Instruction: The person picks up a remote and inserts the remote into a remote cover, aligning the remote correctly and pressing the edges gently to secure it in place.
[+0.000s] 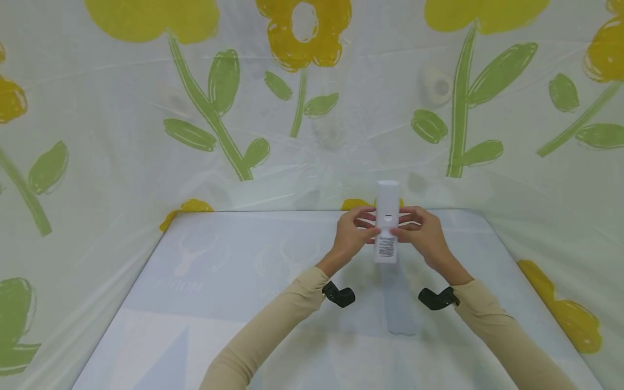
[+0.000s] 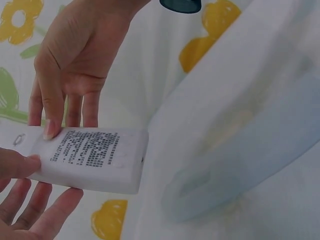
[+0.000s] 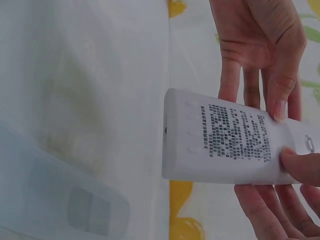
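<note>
A white remote control (image 1: 387,222) is held up over the far part of the table, its back facing me. Printed text (image 3: 235,132) covers one end of the back, and a battery-cover latch mark (image 1: 388,217) sits near its middle. My left hand (image 1: 352,230) pinches the remote's left edge, thumb on the back and fingers behind. Mirroring it, my right hand (image 1: 423,235) pinches the right edge the same way. Both thumbs press close to the text, as the wrist views also show. Below the remote, a long translucent pale-blue strip (image 1: 398,309) lies on the table.
The pale table (image 1: 219,292) carries faint blue printed shapes and ends at a straight far edge. Behind it and along its sides hangs a white flower-patterned sheet (image 1: 341,157). A dark wrist camera mount (image 1: 338,295) sticks out from my left wrist, another (image 1: 436,298) from my right.
</note>
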A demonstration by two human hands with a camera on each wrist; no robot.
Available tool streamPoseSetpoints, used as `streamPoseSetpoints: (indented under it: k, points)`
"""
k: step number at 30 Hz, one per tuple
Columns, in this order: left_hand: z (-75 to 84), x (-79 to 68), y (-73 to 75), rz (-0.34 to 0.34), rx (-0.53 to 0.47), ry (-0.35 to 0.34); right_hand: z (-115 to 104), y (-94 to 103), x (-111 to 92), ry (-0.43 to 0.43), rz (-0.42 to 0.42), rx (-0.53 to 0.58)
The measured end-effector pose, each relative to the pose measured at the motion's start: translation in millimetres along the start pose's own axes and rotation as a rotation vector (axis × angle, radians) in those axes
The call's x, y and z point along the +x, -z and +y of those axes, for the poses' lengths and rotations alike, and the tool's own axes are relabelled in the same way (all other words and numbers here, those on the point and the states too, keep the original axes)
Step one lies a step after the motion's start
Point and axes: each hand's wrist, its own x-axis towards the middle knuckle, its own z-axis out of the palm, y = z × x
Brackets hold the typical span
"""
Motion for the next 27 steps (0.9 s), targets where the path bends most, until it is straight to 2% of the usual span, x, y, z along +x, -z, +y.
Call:
streamPoseSetpoints:
  k: [11, 19, 27]
  points:
    - [-6.4, 5.1, -11.0, 0.006, 0.003, 0.027, 9, 5.9, 2, -0.014, 0.014, -0.017]
    - [-9.3, 9.0, -19.1, 0.007, 0.019, 0.035, 17, 9.2, 2, -0.008, 0.021, 0.016]
    - [-12.5, 13.6, -23.6, 0.010, 0.003, 0.075, 24, 10.4, 4, 0.013, 0.028, 0.045]
